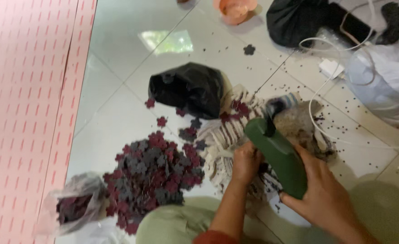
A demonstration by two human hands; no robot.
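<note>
Flower pile (pixel 152 174) & black bag (pixel 188 88) nearby

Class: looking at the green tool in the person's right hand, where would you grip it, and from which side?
Grip the green tool around its thick lower body, coming from the right, as the right hand does. The body is broad and rounded there, and its upper working end, beside the left hand, stays clear.

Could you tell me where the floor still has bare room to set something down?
Bare tile lies between the pink perforated sheet, black plastic bag and orange bowl. Crowded: around the dark flower cut-out pile and both hands.
</note>
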